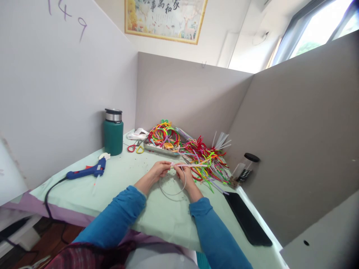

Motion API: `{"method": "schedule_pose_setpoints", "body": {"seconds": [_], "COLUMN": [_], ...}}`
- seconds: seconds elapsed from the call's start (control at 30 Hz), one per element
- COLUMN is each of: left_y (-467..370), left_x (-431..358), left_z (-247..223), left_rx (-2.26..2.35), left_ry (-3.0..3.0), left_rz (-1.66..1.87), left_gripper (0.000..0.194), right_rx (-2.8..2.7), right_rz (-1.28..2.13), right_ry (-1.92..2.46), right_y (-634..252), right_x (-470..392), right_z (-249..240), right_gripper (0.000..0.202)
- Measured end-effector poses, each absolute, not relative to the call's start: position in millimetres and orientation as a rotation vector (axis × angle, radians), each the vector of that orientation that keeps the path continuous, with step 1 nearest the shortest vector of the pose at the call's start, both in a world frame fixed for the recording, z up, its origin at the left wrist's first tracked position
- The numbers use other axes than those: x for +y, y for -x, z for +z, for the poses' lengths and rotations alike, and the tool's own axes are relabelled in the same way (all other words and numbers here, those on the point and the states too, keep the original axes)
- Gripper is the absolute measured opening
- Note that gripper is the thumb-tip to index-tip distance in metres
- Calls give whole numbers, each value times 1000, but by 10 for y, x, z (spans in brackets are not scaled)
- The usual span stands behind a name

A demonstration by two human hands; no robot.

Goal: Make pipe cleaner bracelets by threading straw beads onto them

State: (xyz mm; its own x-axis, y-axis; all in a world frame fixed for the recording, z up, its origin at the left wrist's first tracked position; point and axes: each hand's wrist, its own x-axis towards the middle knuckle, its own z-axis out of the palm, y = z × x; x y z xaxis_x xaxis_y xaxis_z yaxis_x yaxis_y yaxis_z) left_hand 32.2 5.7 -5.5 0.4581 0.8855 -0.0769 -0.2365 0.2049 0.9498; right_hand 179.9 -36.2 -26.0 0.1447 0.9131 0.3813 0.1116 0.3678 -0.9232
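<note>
Near the middle of the table, my left hand pinches one end of a pale pink strip, where a small pinkish piece shows at the fingertips. My right hand is closed on the same strip just beside it, and the strip's free end sticks out to the right. A thin whitish ring hangs down between both hands, its top at the fingers. Exactly which fingers hold the ring is too small to tell. Both hands are just above the green tablecloth, close together.
A blue glue gun and a green bottle stand left. Behind the hands are a metal tray of coloured rings and a heap of fuzzy stems. Rightward are a clear jar and a black flat object.
</note>
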Motion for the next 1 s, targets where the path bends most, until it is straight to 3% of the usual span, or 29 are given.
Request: {"method": "schedule_pose_setpoints", "body": {"seconds": [1.0], "left_y": [-317], "left_x": [110], "left_z": [-110], "left_rx": [743], "left_ry": [-1076], "left_rz": [853], "left_gripper": [21], "right_rx": [-1263], "right_rz": [765], "right_ry": [1121], "right_y": [-1799], "right_x": [-333], "right_z": [-271], "right_gripper": [38]}}
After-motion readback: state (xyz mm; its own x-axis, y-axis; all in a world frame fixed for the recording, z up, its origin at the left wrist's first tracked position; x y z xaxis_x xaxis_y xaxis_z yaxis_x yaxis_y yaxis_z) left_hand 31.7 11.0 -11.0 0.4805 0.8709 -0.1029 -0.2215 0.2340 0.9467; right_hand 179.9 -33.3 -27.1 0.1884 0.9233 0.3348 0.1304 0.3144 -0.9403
